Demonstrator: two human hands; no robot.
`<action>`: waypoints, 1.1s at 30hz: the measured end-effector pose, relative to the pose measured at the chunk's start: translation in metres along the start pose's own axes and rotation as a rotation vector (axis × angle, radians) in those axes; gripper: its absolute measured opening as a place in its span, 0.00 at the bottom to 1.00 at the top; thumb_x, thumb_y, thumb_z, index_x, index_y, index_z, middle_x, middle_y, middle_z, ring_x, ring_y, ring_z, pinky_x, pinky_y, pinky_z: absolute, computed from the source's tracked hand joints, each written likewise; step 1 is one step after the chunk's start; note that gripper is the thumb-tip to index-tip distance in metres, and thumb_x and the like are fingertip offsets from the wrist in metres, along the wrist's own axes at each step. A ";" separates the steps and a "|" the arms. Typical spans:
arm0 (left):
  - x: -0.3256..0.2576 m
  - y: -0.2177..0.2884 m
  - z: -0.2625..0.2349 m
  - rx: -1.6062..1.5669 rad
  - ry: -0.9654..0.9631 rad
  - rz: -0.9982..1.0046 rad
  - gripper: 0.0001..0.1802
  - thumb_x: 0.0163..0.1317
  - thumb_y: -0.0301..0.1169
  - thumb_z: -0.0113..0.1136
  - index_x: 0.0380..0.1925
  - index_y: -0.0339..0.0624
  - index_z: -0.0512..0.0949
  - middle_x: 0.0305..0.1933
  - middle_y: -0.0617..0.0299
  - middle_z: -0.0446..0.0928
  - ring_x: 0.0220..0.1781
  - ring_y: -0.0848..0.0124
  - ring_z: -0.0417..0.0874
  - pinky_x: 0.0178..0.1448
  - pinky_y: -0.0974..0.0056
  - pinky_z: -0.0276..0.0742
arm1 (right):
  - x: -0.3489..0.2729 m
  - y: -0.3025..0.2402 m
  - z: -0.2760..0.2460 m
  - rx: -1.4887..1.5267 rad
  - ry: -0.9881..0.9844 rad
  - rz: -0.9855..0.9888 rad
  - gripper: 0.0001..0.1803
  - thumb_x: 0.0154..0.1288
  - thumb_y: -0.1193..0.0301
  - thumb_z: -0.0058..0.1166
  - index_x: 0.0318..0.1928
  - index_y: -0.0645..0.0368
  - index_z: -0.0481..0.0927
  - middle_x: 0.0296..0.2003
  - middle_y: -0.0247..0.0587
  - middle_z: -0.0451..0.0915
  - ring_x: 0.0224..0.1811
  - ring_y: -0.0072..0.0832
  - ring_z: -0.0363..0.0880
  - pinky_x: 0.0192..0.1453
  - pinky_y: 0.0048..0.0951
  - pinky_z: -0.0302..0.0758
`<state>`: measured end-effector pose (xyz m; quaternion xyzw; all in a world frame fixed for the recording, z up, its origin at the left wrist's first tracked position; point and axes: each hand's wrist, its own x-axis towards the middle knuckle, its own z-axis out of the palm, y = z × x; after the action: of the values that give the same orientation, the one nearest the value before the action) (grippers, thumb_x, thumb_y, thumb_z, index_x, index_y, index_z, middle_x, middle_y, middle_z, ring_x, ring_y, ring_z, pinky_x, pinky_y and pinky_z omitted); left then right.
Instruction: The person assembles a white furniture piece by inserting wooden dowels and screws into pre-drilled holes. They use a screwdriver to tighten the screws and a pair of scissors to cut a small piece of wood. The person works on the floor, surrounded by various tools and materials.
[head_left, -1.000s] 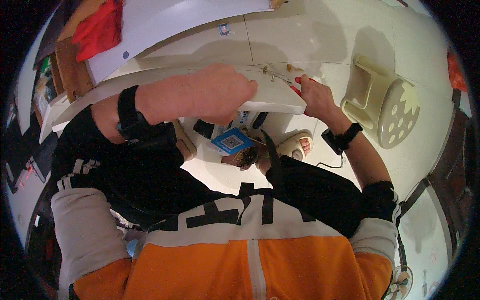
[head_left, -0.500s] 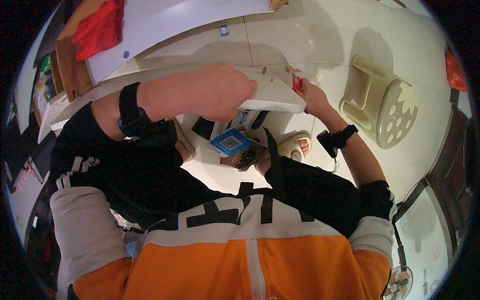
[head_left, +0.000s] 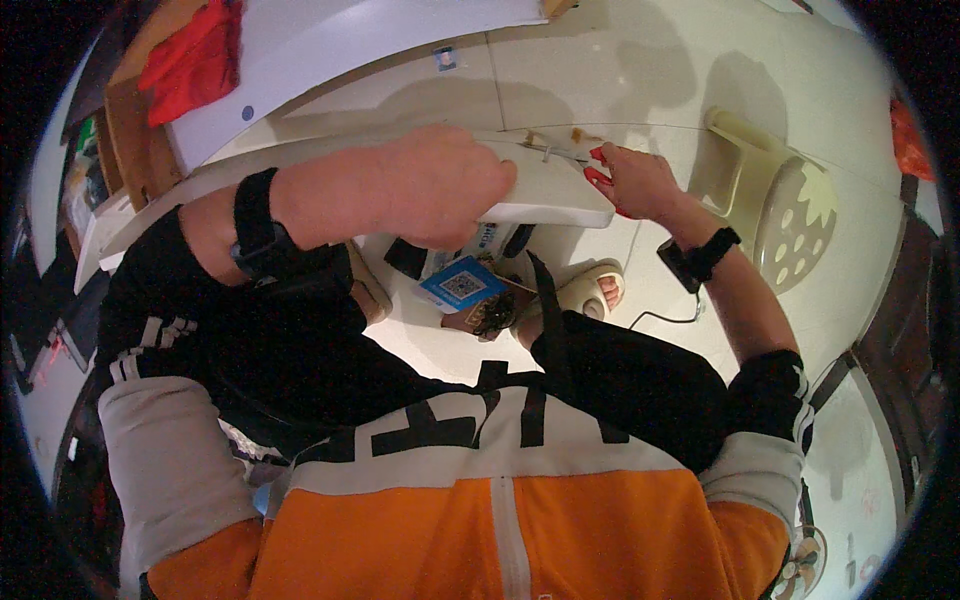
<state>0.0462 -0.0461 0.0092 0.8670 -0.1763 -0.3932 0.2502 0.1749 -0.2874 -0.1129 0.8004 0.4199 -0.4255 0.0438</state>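
Two hands on one long white panel, spanning from left edge to centre of frame, upper half. Left hand closed over near edge at centre frame, fingers curled under, palm on top; firm clamp on panel. Right hand right of centre, upper frame, closed around red-handled tool, likely pliers or cutters, tip at small metal fitting on panel end; exact tool type too small to confirm. Black wristbands on both forearms. Judged stiff and moderately light: thin moulded sheet, slightly curved, smooth glossy face, hence slippery under bare palm. Long span, so prone to swing or flex at free end; best held close to working end, as here, with thumb and fingers on opposite faces. Edges likely safest grip points; flat face offers little purchase. Brittle under point load near fitting probable; keep tool force low and in line with fitting. Second white panel above, upper left of frame, with red cloth at its left end. Below panel, centre frame: small blue card and dark clutter on pale floor. Sandalled foot just right of card. Cream plastic stool at upper right, well apart from hands.
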 end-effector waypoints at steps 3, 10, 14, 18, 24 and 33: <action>0.001 0.000 0.000 -0.006 -0.014 -0.007 0.19 0.46 0.26 0.62 0.39 0.32 0.71 0.29 0.41 0.79 0.36 0.41 0.81 0.42 0.43 0.76 | -0.007 -0.006 0.014 0.073 0.032 0.064 0.25 0.68 0.51 0.46 0.54 0.57 0.74 0.44 0.47 0.82 0.47 0.42 0.82 0.51 0.43 0.76; 0.002 -0.001 0.002 0.008 -0.027 0.011 0.21 0.45 0.25 0.63 0.41 0.31 0.71 0.34 0.42 0.79 0.38 0.42 0.81 0.43 0.45 0.77 | -0.013 -0.007 0.034 0.114 0.157 0.082 0.24 0.68 0.51 0.47 0.53 0.56 0.74 0.43 0.44 0.83 0.44 0.42 0.83 0.46 0.41 0.78; 0.001 0.000 0.003 0.036 -0.018 0.013 0.22 0.45 0.25 0.63 0.41 0.32 0.71 0.34 0.42 0.78 0.38 0.42 0.81 0.43 0.46 0.77 | -0.014 -0.010 0.039 0.165 0.201 0.083 0.24 0.68 0.51 0.48 0.53 0.57 0.74 0.44 0.43 0.83 0.43 0.43 0.83 0.45 0.41 0.78; 0.000 0.000 0.005 0.028 -0.009 0.015 0.22 0.44 0.25 0.63 0.41 0.32 0.70 0.34 0.42 0.78 0.37 0.42 0.81 0.42 0.45 0.77 | -0.013 -0.008 0.050 0.217 0.236 0.076 0.24 0.68 0.52 0.49 0.53 0.57 0.75 0.44 0.44 0.83 0.43 0.43 0.83 0.46 0.41 0.78; -0.001 0.000 0.003 0.036 -0.005 0.009 0.20 0.46 0.25 0.61 0.40 0.31 0.70 0.33 0.42 0.78 0.37 0.41 0.81 0.42 0.44 0.77 | 0.006 0.000 0.060 0.564 0.158 0.355 0.27 0.67 0.49 0.46 0.54 0.57 0.74 0.43 0.46 0.83 0.43 0.45 0.83 0.46 0.43 0.77; 0.002 -0.004 0.005 0.043 -0.034 0.007 0.18 0.46 0.25 0.60 0.39 0.31 0.71 0.31 0.41 0.78 0.36 0.41 0.80 0.42 0.44 0.77 | 0.004 0.022 0.003 0.072 0.112 -0.053 0.28 0.63 0.49 0.51 0.56 0.55 0.75 0.47 0.44 0.81 0.50 0.41 0.80 0.52 0.40 0.76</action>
<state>0.0445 -0.0451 0.0025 0.8647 -0.1918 -0.4033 0.2300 0.1893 -0.3002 -0.1241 0.8126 0.4273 -0.3957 -0.0200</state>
